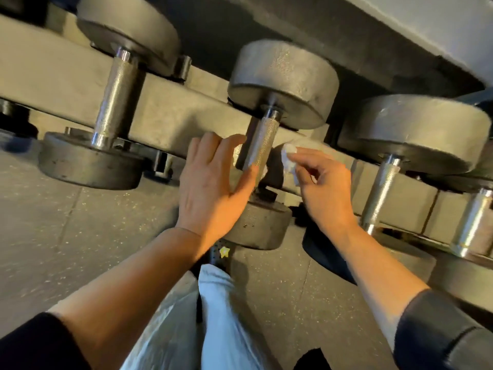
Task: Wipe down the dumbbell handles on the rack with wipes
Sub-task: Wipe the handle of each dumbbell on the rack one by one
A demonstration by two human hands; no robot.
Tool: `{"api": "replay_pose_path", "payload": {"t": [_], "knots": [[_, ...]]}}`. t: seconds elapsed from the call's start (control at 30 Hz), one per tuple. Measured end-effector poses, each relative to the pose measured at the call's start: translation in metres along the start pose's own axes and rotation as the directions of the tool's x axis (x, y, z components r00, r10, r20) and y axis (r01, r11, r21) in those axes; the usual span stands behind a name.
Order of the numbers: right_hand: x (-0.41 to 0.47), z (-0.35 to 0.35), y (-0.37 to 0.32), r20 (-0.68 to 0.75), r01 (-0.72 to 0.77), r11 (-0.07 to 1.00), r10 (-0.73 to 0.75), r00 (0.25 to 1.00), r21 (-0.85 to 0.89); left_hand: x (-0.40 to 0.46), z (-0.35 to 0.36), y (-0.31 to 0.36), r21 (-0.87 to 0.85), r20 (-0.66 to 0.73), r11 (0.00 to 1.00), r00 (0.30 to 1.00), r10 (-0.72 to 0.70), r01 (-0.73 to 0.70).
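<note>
Three dumbbells sit across the rack (66,84), heads grey and pitted, handles knurled chrome with a bright sheen. We see the middle dumbbell (282,81) near centre frame, its handle (260,145) running from 1 o'clock down to 7 o'clock. Our left hand (210,188) is spread wide, fingers straight, thumb tip touching the handle's lower end. Our right hand (324,188) pinches a crumpled white wipe (289,157) at fingertips, just beside the handle at 3 o'clock, contact unclear. Left dumbbell (117,94) at 10 o'clock, right dumbbell (416,132) at 3 o'clock. Speckled floor (53,236) below.
</note>
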State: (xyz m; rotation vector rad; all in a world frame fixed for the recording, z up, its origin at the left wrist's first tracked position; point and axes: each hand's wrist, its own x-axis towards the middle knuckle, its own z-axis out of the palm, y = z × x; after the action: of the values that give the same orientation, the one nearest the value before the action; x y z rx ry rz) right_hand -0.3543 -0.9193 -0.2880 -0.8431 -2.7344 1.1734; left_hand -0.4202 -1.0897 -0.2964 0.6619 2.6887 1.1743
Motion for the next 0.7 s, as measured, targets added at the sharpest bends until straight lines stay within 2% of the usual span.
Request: {"api": "replay_pose_path", "payload": {"t": [0.1, 0.2, 0.27, 0.37, 0.53, 0.7], "knots": [[0.009, 0.018, -0.002, -0.022, -0.048, 0.998, 0.049, 0.999, 0.038, 0.006, 0.009, -0.001, 0.063, 0.076, 0.998, 0.997, 0.001, -0.006], [0.023, 0.031, -0.007, -0.115, -0.118, 0.976, 0.141, 0.983, 0.182, 0.007, 0.011, -0.003, 0.057, 0.114, 0.998, 0.993, -0.026, 0.019], [0.03, 0.036, -0.007, -0.123, -0.129, 0.96, 0.163, 0.979, 0.248, 0.007, 0.01, 0.0, 0.04, 0.136, 0.998, 0.989, -0.051, 0.046], [0.025, 0.035, -0.003, -0.08, -0.133, 0.941, 0.166, 0.983, 0.311, 0.008, 0.01, 0.003, 0.019, 0.172, 0.996, 0.981, -0.087, 0.085], [0.002, 0.024, 0.005, 0.145, -0.188, 0.948, 0.154, 0.977, 0.258, 0.009, 0.009, 0.003, 0.031, 0.191, 0.999, 0.981, -0.046, 0.041], [-0.002, 0.026, 0.0, 0.088, -0.16, 0.933, 0.139, 0.986, 0.323, 0.008, 0.01, 0.004, 0.05, 0.195, 0.998, 0.98, -0.04, 0.03]]}}
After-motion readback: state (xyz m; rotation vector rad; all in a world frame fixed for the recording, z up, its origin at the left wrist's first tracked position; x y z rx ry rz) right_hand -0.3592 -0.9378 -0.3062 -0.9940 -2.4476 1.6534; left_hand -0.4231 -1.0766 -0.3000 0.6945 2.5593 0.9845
